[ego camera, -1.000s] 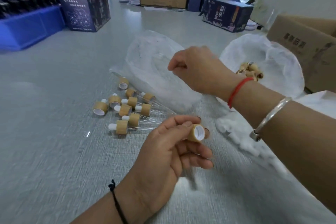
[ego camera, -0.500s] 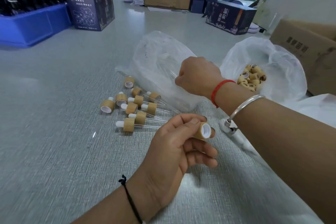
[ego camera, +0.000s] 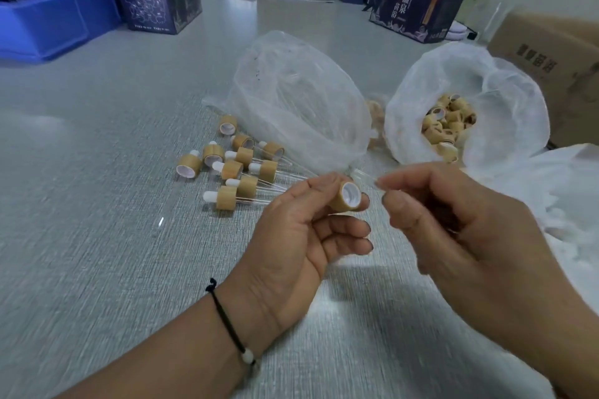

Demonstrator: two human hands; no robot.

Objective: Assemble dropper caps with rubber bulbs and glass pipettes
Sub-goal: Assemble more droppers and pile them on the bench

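Item 1, nearest: our left hand (ego camera: 291, 233) holds one bamboo cap (ego camera: 346, 197) between thumb and fingers (ego camera: 348, 226), white-lined mouth turned toward the right hand. The fingers are curled round it.

Item 2: our right hand (ego camera: 453, 220) pinches a glass pipette (ego camera: 364, 175) at its near end; the clear tube is faint and blurred, its tip just above the cap's mouth.

Handling note, as we judge it: we keep the cap steady, line the tube up with the centre of the liner, and press straight in, since thin glass pushed at an angle may snap.

Item 3: finished droppers (ego camera: 238, 172), lying in a loose heap on the tabletop (ego camera: 97, 236).

Item 4: a clear bag (ego camera: 291, 91), contents hard to make out; we take them for pipettes.

Item 5: a white bag (ego camera: 505, 100), open, holding loose bamboo caps (ego camera: 447, 123).

Item 6, farthest: a blue bin (ego camera: 48, 19) holding dark bottles, and cartons (ego camera: 155, 0).
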